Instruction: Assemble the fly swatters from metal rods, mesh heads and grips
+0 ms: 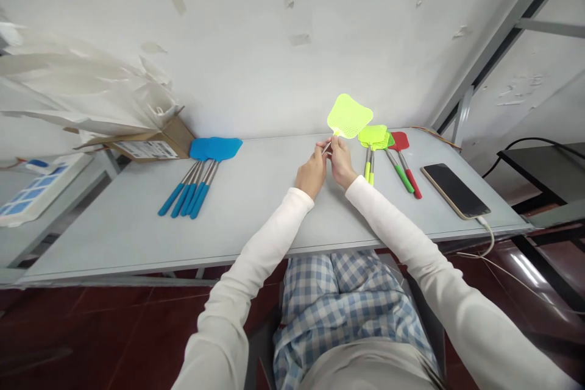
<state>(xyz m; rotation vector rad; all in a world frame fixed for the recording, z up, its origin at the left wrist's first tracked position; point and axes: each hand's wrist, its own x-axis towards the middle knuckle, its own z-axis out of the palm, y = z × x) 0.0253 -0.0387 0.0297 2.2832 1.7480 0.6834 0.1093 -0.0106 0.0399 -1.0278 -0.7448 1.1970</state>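
Note:
A yellow-green fly swatter [350, 116] is held up over the middle of the table, its flat mesh head pointing away from me. My left hand [312, 172] is closed around its lower part, hiding the handle. Just above, my right hand [341, 162] pinches the metal shaft near the head. Right of my hands lie two more yellow-green swatters [372, 134], a green swatter [404, 180] and a red swatter [400, 141]. To the left, several blue swatters [214, 148] lie fanned out with overlapping heads.
A phone [456, 190] with a white charging cable [489, 233] lies at the table's right. At the back left stands a cardboard box [158, 143] beside white plastic bags [86, 82]. The grey table [256, 207] meets a white wall [237, 42] behind.

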